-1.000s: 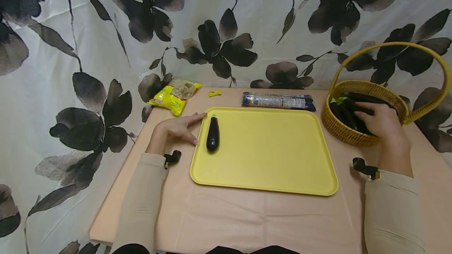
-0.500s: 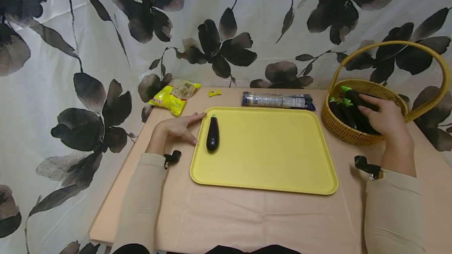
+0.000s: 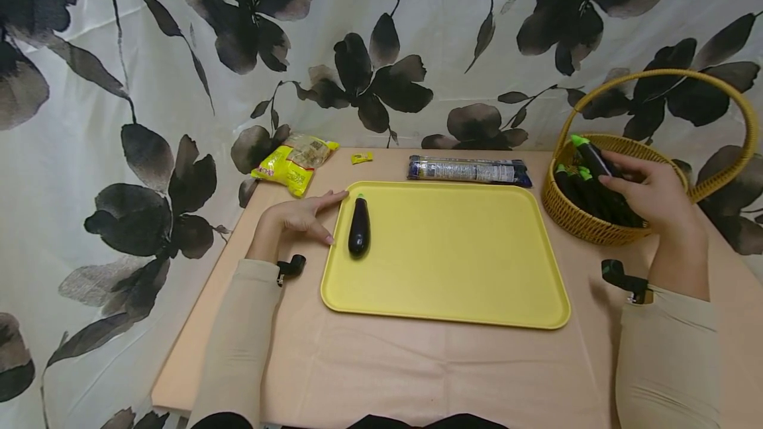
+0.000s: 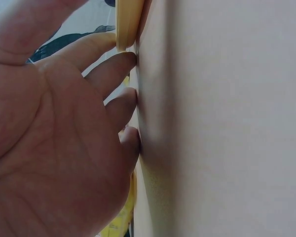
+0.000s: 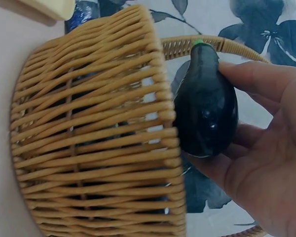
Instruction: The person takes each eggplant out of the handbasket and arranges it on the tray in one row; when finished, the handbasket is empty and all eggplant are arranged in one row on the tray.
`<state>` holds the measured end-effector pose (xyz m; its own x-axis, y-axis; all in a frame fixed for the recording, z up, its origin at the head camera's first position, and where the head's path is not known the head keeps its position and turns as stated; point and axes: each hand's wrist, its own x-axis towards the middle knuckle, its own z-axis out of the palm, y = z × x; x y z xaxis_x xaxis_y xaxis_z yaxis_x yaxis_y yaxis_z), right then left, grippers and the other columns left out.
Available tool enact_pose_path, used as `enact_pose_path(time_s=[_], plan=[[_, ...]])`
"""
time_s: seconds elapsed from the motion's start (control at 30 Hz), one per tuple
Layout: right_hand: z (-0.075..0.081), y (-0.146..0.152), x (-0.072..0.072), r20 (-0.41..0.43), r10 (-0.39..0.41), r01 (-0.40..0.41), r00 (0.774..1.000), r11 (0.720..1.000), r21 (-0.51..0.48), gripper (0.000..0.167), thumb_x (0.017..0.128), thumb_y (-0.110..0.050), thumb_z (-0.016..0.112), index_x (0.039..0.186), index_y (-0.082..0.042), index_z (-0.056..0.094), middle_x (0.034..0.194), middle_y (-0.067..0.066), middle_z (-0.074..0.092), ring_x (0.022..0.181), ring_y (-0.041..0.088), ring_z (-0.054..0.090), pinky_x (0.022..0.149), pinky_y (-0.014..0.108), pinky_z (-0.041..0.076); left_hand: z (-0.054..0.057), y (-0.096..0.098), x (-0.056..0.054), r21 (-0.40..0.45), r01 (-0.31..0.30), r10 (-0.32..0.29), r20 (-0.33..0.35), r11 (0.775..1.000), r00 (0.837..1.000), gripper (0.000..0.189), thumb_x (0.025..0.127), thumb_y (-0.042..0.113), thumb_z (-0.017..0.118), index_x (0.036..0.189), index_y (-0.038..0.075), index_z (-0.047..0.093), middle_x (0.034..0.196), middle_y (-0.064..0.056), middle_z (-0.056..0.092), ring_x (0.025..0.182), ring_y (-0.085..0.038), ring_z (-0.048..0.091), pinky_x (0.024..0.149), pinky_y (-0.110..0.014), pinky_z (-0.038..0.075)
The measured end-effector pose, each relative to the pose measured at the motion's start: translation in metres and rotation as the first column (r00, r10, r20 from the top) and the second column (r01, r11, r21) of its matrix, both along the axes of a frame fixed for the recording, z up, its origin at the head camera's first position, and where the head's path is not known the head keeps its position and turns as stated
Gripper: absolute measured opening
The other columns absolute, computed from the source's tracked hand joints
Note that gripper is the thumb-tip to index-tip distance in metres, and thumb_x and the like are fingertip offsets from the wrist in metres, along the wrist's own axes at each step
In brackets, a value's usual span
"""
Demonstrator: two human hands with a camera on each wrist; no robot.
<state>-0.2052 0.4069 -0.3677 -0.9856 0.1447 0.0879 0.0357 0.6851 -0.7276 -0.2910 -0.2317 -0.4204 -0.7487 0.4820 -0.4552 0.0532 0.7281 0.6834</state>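
Observation:
A dark purple eggplant (image 5: 207,106) with a green stem end is gripped by my right hand (image 3: 661,194) at the wicker basket (image 3: 596,229). Its green tip points up and left in the head view. Several more eggplants (image 3: 587,196) lie inside the basket below it. My left hand (image 3: 301,215) rests at the left edge of the yellow tray (image 3: 453,257), fingers spread, the thumb and a fingertip at the rim. On the tray's left side lies one eggplant (image 3: 359,227), stem away from me. In the left wrist view the left palm (image 4: 64,123) is turned to the camera.
Behind the tray lies a long dark blue packet (image 3: 469,171). A yellow bag (image 3: 296,163) and a small yellow wrapper (image 3: 361,158) are at the back left. The basket's tall handle (image 3: 661,73) arches above it. A floral cloth (image 3: 477,32) hangs behind the table.
My right hand has drawn back slightly toward the right and lifted an eggplant off the others in the basket, tilting its stem end up. The left hand and tray have stayed put.

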Motion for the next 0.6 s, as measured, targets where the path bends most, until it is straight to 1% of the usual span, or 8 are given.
enact_pose_path(time_s=[0.1, 0.2, 0.27, 0.4, 0.5, 0.6], plan=[[0.004, -0.004, 0.001, -0.021, 0.006, -0.007, 1.000, 1.000, -0.029, 0.055, 0.104, -0.036, 0.062, 0.156, -0.023, 0.049, 0.112, -0.016, 0.053, 0.093, 0.009, 0.049, 0.068, 0.009, 0.050, 0.000, 0.000, 0.000, 0.006, -0.005, 0.005, 0.006, 1.000, 1.000, 0.127, 0.064, 0.034, 0.100, 0.165, 0.043, 0.024, 0.177, -0.002, -0.005, 0.163, -0.027, -0.011, 0.129, -0.061, -0.006], [0.009, -0.010, 0.003, -0.040, 0.010, -0.013, 0.999, 0.998, -0.064, 0.055, 0.103, -0.033, 0.064, 0.155, -0.023, 0.051, 0.110, -0.020, 0.053, 0.092, 0.008, 0.049, 0.067, 0.008, 0.049, -0.001, 0.001, 0.000, 0.001, -0.007, 0.007, 0.007, 1.000, 1.000, 0.127, 0.064, 0.034, 0.100, 0.165, 0.044, 0.023, 0.177, -0.002, -0.004, 0.163, -0.027, -0.010, 0.129, -0.061, -0.005], [0.012, -0.014, 0.003, -0.060, 0.026, -0.031, 0.998, 0.996, -0.079, 0.054, 0.103, -0.031, 0.065, 0.155, -0.022, 0.052, 0.109, -0.022, 0.054, 0.090, 0.007, 0.049, 0.066, 0.008, 0.049, -0.001, 0.000, 0.000, -0.005, -0.001, 0.001, 0.003, 1.000, 1.000, 0.127, 0.065, 0.034, 0.100, 0.165, 0.043, 0.022, 0.177, -0.003, -0.005, 0.163, -0.028, -0.011, 0.129, -0.061, -0.006], [0.017, -0.020, 0.005, -0.120, 0.083, -0.099, 0.989, 0.986, -0.134, 0.053, 0.102, -0.023, 0.067, 0.153, -0.018, 0.053, 0.112, -0.026, 0.059, 0.091, 0.000, 0.055, 0.070, 0.006, 0.052, -0.001, 0.000, -0.001, -0.017, 0.007, -0.007, -0.002, 1.000, 1.000, 0.127, 0.065, 0.035, 0.100, 0.165, 0.044, 0.021, 0.177, -0.003, -0.006, 0.163, -0.029, -0.011, 0.129, -0.061, -0.005], [0.021, -0.026, 0.006, -0.166, 0.131, -0.160, 0.977, 0.971, -0.175, 0.053, 0.102, -0.017, 0.067, 0.153, -0.016, 0.054, 0.120, -0.025, 0.061, 0.095, -0.003, 0.060, 0.076, 0.005, 0.053, 0.000, 0.000, 0.000, -0.017, 0.006, -0.006, -0.002, 1.000, 1.000, 0.126, 0.066, 0.035, 0.099, 0.165, 0.044, 0.022, 0.177, -0.002, -0.006, 0.163, -0.028, -0.011, 0.129, -0.061, -0.005], [0.024, -0.034, 0.006, -0.190, 0.167, -0.203, 0.968, 0.960, -0.193, 0.053, 0.103, -0.014, 0.065, 0.154, -0.016, 0.053, 0.125, -0.022, 0.061, 0.099, -0.004, 0.062, 0.078, 0.005, 0.053, 0.001, 0.001, 0.001, -0.011, 0.005, -0.005, -0.004, 1.000, 1.000, 0.126, 0.066, 0.034, 0.099, 0.165, 0.044, 0.022, 0.177, -0.002, -0.005, 0.163, -0.027, -0.010, 0.129, -0.060, -0.004]])
